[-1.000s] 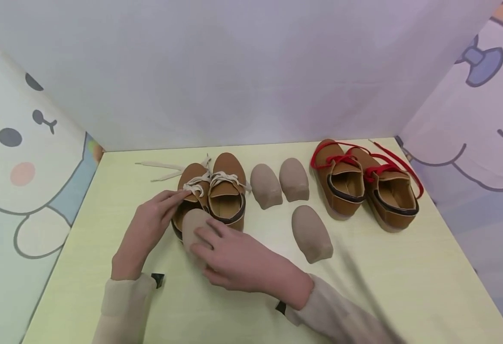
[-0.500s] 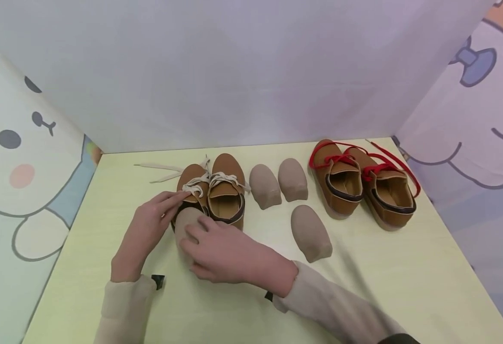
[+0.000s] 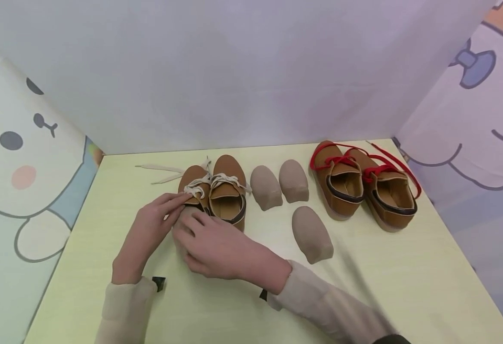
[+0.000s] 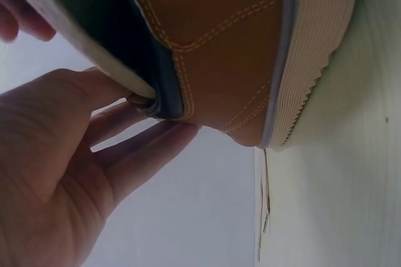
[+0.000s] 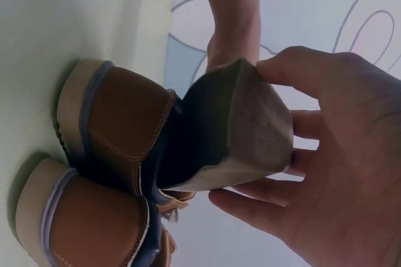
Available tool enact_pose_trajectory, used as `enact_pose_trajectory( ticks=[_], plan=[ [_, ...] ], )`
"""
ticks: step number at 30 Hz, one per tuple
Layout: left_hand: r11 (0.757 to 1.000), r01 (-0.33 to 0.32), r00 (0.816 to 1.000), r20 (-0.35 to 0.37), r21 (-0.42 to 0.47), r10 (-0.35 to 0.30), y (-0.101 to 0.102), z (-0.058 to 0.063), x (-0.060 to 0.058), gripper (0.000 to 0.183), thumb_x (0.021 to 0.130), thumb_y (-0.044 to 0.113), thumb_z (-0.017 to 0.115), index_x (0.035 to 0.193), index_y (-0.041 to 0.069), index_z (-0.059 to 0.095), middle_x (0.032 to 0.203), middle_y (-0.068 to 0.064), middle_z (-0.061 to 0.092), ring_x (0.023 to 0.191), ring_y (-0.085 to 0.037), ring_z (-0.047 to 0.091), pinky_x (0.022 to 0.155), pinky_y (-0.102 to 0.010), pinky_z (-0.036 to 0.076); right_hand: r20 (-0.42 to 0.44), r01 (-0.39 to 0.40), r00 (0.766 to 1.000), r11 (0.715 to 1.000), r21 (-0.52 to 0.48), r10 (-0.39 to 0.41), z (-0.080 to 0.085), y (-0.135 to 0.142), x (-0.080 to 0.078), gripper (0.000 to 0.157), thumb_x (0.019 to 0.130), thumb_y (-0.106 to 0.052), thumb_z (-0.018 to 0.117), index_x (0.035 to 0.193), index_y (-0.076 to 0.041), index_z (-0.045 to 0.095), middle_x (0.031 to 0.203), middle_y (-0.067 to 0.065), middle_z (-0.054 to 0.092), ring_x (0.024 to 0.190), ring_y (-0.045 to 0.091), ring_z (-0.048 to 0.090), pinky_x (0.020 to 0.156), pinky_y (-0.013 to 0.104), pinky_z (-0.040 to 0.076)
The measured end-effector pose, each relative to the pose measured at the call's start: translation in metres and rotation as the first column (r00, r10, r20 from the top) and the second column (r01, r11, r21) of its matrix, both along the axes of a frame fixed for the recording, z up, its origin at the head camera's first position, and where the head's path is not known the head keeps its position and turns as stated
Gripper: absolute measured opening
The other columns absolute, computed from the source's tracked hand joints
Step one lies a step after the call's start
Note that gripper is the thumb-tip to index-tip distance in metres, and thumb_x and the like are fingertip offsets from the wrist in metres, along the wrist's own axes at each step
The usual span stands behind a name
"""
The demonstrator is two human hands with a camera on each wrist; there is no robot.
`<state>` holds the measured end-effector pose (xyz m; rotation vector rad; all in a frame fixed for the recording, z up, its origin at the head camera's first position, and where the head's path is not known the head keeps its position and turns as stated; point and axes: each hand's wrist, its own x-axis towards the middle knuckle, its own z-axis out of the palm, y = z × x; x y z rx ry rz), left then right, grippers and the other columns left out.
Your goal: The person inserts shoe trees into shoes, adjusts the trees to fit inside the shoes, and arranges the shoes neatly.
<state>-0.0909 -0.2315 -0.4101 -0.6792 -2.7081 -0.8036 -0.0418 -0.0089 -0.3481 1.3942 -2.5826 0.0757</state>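
A brown shoe with cream laces (image 3: pixel 196 179) stands left of its mate (image 3: pixel 227 167). At its tongue, my left hand (image 3: pixel 153 224) pinches the edge of the opening between thumb and fingers, seen close in the left wrist view. My right hand (image 3: pixel 219 246) grips a beige toe-shaped shoe filler (image 5: pixel 260 126) from behind. Its front end reaches into the left shoe's opening, tilted, with the blunt back end outside. In the right wrist view the heel of that shoe (image 5: pixel 119 113) faces the camera. From the head view, my right hand covers most of the filler.
Three more shoe fillers lie to the right: one beside the shoes (image 3: pixel 266 188), another at the back (image 3: pixel 294 181), a third nearer (image 3: pixel 313 234). Brown shoes with red laces (image 3: pixel 341 184) stand at the right. Loose cream lace ends (image 3: pixel 161 167) trail left.
My right hand has moved left and forward, bringing the shoe filler further toward the opening of the left shoe. The left hand keeps its pinch at the tongue.
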Motion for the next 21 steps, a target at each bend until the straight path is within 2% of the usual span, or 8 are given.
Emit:
enact_pose_trajectory(
  ticks=[4, 8, 14, 21],
  plan=[
    [1.000, 0.005, 1.000, 0.007, -0.002, -0.005, 0.000, -0.001, 0.000, 0.044, 0.099, 0.006, 0.070, 0.139, 0.023, 0.069, 0.132, -0.004, 0.070, 0.112, -0.029, 0.073, 0.086, -0.048, 0.059, 0.010, 0.007, 1.000, 0.998, -0.059, -0.007, -0.005, -0.001, -0.001, 0.049, 0.105, -0.034, 0.051, 0.148, -0.011, 0.054, 0.145, 0.006, 0.058, 0.136, 0.022, 0.057, 0.110, 0.030, 0.051],
    [1.000, 0.000, 1.000, 0.008, -0.016, 0.000, 0.000, -0.002, -0.001, 0.052, 0.094, -0.002, 0.072, 0.141, 0.021, 0.067, 0.134, -0.006, 0.069, 0.107, -0.030, 0.073, 0.082, -0.049, 0.059, 0.018, 0.031, 0.999, 0.995, -0.096, -0.029, -0.009, -0.003, -0.001, 0.058, 0.106, -0.041, 0.052, 0.154, -0.009, 0.047, 0.154, 0.007, 0.053, 0.142, 0.022, 0.053, 0.121, 0.032, 0.041],
    [0.999, -0.003, 1.000, -0.029, -0.043, 0.002, 0.003, -0.004, -0.001, 0.063, 0.087, -0.017, 0.069, 0.140, 0.018, 0.067, 0.135, -0.007, 0.068, 0.102, -0.030, 0.074, 0.072, -0.043, 0.057, 0.023, 0.052, 0.999, 0.984, -0.172, -0.049, -0.018, -0.003, 0.000, 0.068, 0.105, -0.050, 0.055, 0.158, -0.008, 0.043, 0.158, 0.007, 0.049, 0.148, 0.021, 0.046, 0.126, 0.031, 0.033],
    [0.999, 0.006, 0.999, -0.053, -0.051, -0.009, 0.003, -0.004, 0.000, 0.055, 0.091, -0.011, 0.070, 0.139, 0.017, 0.068, 0.134, -0.009, 0.068, 0.105, -0.034, 0.074, 0.077, -0.049, 0.061, 0.005, 0.005, 1.000, 0.946, -0.325, -0.004, -0.030, -0.004, -0.003, 0.068, 0.103, -0.047, 0.064, 0.154, -0.007, 0.047, 0.154, 0.008, 0.054, 0.145, 0.022, 0.050, 0.127, 0.029, 0.032]
  ],
)
